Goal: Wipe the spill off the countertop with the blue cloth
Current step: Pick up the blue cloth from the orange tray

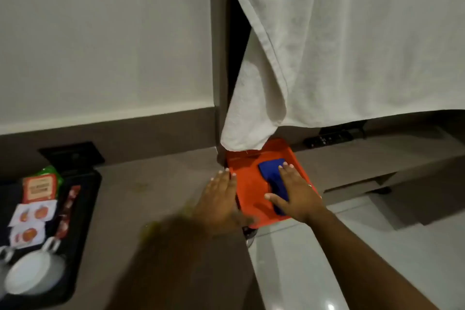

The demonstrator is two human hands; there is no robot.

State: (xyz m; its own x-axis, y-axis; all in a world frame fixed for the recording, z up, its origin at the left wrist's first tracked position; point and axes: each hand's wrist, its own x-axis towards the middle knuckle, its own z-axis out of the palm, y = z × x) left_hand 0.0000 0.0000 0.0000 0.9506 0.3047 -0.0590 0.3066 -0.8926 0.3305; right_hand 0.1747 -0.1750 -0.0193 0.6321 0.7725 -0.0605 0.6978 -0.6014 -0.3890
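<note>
The blue cloth [270, 170] lies folded in an orange tray [251, 178] at the right end of the grey countertop [163, 173]. My right hand [297, 191] lies flat on the cloth, fingers stretched out and thumb at the cloth's left side, not closed around it. My left hand [219, 199] rests flat at the tray's left edge, fingers apart, holding nothing. Faint yellow-green spill marks [141, 186] dot the countertop left of my left hand; more of them are blurred near my forearm.
A black tray [85, 209] at the left holds packets and white cups. A white towel [327, 58] hangs down to the orange tray's far edge. A black socket panel [73, 156] sits by the wall. Glossy white floor [327, 259] lies beyond the counter's right edge.
</note>
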